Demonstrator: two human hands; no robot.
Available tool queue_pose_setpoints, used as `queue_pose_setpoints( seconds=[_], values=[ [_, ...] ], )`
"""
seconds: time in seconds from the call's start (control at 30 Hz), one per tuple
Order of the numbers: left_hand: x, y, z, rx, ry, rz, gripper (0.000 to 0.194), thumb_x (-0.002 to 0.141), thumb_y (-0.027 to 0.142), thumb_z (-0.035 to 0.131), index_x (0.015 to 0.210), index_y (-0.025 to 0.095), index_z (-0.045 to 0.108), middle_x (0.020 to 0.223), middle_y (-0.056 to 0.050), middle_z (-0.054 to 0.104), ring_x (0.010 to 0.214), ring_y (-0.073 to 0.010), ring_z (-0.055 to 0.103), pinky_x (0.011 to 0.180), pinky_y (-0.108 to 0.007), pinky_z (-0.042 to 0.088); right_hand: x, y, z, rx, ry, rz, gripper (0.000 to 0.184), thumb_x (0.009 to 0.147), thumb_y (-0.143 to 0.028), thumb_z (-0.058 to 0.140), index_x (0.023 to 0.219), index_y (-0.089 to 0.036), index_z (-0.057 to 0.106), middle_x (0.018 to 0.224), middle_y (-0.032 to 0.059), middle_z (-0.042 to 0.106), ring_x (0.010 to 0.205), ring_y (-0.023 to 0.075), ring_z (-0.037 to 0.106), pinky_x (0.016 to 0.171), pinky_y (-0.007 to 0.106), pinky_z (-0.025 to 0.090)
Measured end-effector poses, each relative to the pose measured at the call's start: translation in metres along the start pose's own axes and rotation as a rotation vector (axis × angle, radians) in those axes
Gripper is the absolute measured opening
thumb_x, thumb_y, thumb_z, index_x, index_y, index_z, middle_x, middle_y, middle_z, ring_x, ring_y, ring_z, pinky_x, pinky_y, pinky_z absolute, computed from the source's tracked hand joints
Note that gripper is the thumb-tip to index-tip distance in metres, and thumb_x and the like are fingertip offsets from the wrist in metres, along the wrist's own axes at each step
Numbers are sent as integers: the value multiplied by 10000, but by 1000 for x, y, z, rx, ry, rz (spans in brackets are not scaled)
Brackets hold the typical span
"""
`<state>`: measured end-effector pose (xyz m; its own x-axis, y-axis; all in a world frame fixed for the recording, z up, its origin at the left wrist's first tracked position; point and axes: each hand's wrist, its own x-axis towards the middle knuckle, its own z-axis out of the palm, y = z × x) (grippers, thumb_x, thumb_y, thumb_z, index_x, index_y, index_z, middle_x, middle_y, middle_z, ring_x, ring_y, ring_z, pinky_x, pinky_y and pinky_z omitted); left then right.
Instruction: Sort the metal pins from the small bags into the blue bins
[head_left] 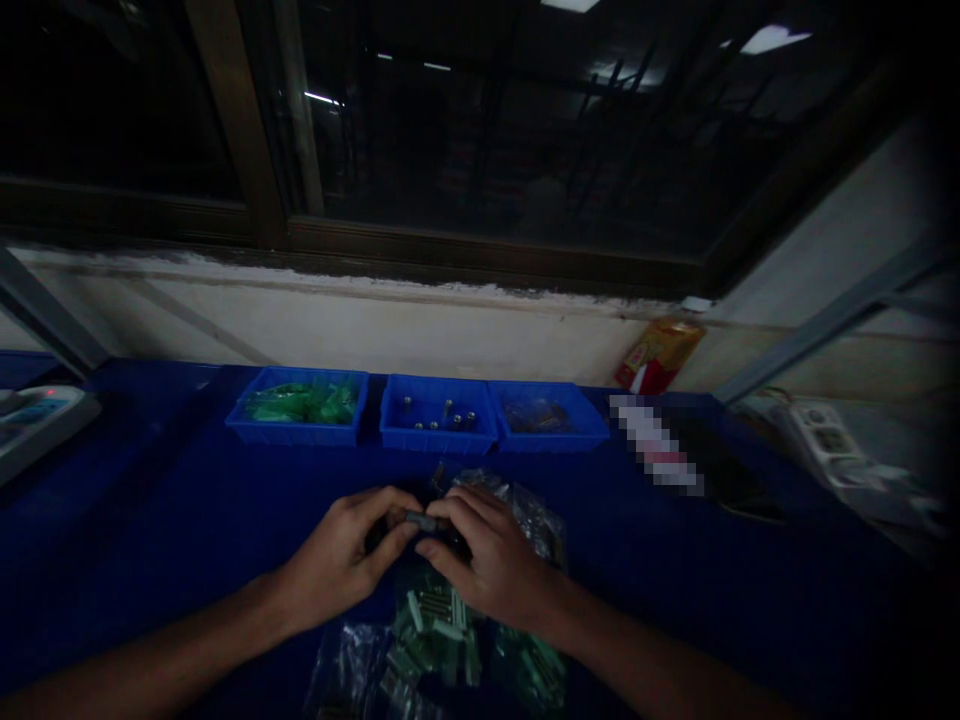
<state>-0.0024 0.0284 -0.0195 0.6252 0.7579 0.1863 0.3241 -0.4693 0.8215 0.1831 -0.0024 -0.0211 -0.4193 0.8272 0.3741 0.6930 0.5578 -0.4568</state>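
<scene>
The small grey cylindrical piece [424, 521] lies nearly crosswise, its long axis running between left hand [349, 550] and right hand [495, 560], equally near; fingers of both are closed on it above the blue surface [187, 510].

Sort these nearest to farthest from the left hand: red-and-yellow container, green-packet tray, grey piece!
1. Grey piece, between left hand and right hand.
2. Green-packet tray, ahead, slightly left.
3. Red-and-yellow container, far right, by the wall.
</scene>
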Motion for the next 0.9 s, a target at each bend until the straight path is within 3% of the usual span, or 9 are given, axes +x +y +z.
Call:
queue_pose_setpoints(
  seconds=[0.27,0.47,0.6,0.67,0.8,0.9],
  values=[
    [1,3,-1,19,-32,-32,209,881,293,418,809,164,566,718,3,580,651,-117,535,592,-222,393,-2,0,1,14,25,11,84,820,-238,484,879,-192,522,783,32,548,754,158,508,678,300,405],
    [-2,4,0,2,50,28,170,833,232,497,990,169,505,758,3,562,654,-111,515,594,-217,410,0,2,2,21,16,2,145,860,-231,416,873,-174,548,769,37,546,734,149,501,670,295,398],
    [-3,4,0,29,57,52,107,842,228,482,899,161,542,766,-13,572,671,-119,523,615,-229,416,2,1,2,18,11,-40,158,864,-214,398,815,-178,544,720,26,536,711,144,496,659,292,393],
    [-2,4,0,24,56,34,116,849,240,474,878,158,552,762,-16,580,681,-123,534,622,-231,419,1,0,1,27,17,-26,105,844,-236,438,868,-181,523,757,30,548,736,152,503,677,304,402],
    [-2,2,-2,13,36,1,163,865,262,448,843,156,570,756,-16,593,688,-125,548,623,-229,416,-1,-3,0,15,70,-44,216,790,-273,521,971,-169,467,833,53,565,790,173,512,719,336,417],
    [-2,2,-2,25,-13,-8,212,872,275,436,771,151,575,697,-4,577,646,-117,535,597,-222,399,-1,-4,-1,-36,84,-127,117,811,-230,493,910,-168,501,815,52,568,772,166,511,708,329,413]
  ],
)
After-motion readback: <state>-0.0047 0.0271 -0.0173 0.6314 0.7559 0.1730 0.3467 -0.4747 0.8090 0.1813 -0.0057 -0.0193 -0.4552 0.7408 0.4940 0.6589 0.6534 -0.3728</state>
